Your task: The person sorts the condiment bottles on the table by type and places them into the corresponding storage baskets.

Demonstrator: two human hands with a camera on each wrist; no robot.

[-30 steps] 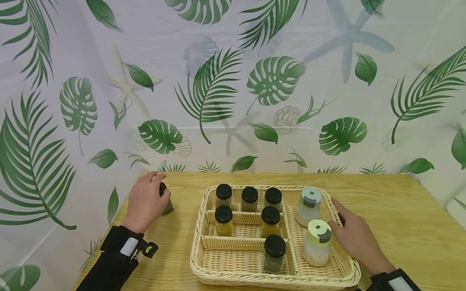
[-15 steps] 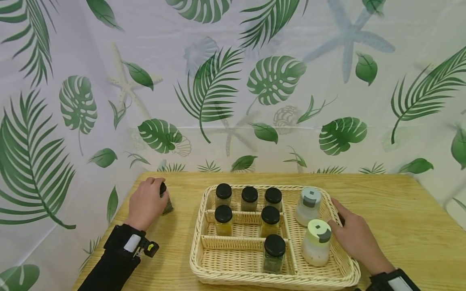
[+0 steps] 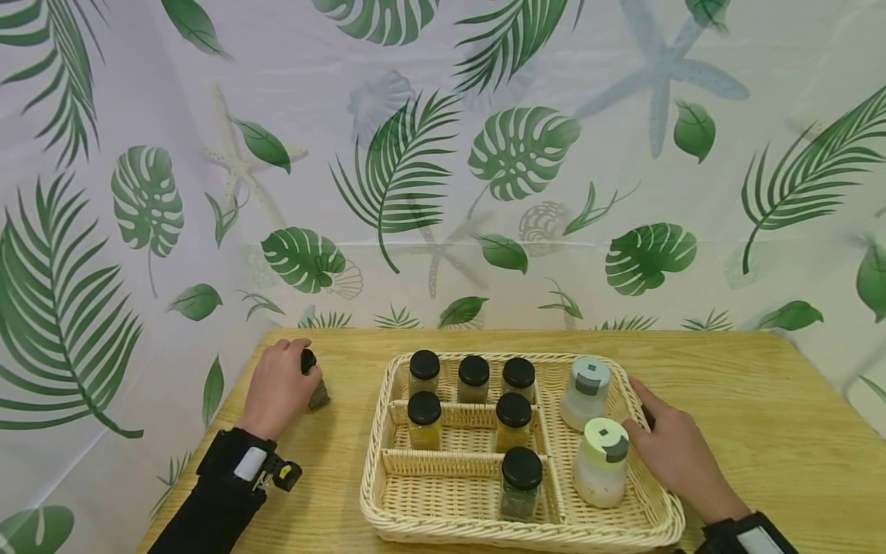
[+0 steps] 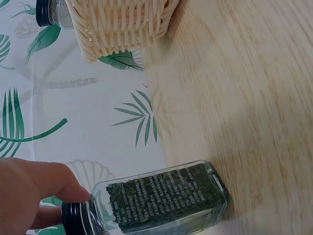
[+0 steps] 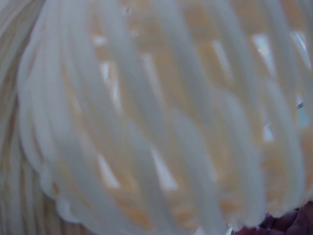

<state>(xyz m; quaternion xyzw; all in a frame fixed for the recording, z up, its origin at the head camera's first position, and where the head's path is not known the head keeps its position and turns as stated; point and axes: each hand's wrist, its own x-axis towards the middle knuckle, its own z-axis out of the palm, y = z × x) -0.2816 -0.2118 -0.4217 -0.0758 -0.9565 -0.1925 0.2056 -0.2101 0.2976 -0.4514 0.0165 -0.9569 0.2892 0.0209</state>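
Note:
My left hand (image 3: 278, 388) pinches the black cap of a square glass spice jar (image 3: 319, 397) at the table's left side. Dark green dried flakes and a printed label show through the jar (image 4: 164, 200) in the left wrist view, where its base meets the wood. My right hand (image 3: 681, 454) grips the right side of a pale woven basket (image 3: 371, 469), thumb at the rim; its other fingers are mostly hidden. Several black-capped jars stand in the basket's left compartments, one of them a green-filled jar (image 3: 521, 485) in the front row.
In the basket's right compartment stand a grey-lidded shaker (image 3: 587, 392) and a yellow-lidded shaker (image 3: 601, 462). The wooden table (image 3: 775, 400) extends to both sides of the basket. Behind it hangs a leaf-print cloth (image 3: 443, 154). Blurred basket weave fills the right wrist view.
My left hand's fingers have come down slightly onto the jar's cap, and the jar stays about where it was. The right hand and basket have not visibly moved.

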